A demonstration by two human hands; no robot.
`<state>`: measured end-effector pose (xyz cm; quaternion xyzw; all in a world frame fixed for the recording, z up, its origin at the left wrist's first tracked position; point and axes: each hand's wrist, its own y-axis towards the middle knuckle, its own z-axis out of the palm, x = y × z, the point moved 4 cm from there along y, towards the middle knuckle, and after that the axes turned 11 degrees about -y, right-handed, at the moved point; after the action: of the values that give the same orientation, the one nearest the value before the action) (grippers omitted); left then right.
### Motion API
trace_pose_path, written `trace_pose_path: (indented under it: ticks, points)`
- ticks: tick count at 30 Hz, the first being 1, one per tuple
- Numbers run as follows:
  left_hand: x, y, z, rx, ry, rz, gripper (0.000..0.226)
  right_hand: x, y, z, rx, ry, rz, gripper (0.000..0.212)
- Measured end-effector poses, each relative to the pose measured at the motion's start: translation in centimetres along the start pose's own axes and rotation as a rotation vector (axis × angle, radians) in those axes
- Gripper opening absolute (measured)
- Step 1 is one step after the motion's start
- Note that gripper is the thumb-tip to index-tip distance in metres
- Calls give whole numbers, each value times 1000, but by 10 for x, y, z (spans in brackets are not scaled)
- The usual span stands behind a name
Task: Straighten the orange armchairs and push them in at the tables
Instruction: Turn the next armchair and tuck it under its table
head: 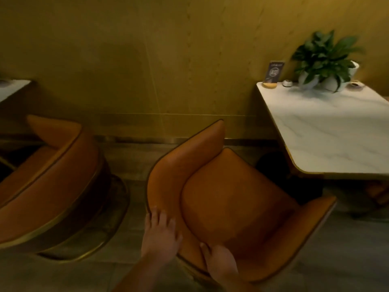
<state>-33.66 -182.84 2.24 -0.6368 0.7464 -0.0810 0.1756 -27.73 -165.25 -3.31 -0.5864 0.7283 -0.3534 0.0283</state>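
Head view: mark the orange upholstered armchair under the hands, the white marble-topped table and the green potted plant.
Orange upholstered armchair (231, 197), head view, middle of the seat cushion.
White marble-topped table (328, 131), head view, bare part of the top.
Green potted plant (324, 53), head view, the leaves.

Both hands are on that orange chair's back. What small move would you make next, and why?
Probably swivel the armchair slightly to square it with the marble table, then push. The left hand and right hand are on its backrest, and its seat sits skewed to the table's edge, not tucked under.
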Motion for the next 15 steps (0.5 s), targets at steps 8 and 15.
trace_pose_path:
  ticks: [8,15]
  points:
    - [12,25,4,-5,24,283,58,13,-24,4,-292,-80,231,47]
    - [16,30,12,-89,16,329,59,10,-27,22,-492,-12,384,58]
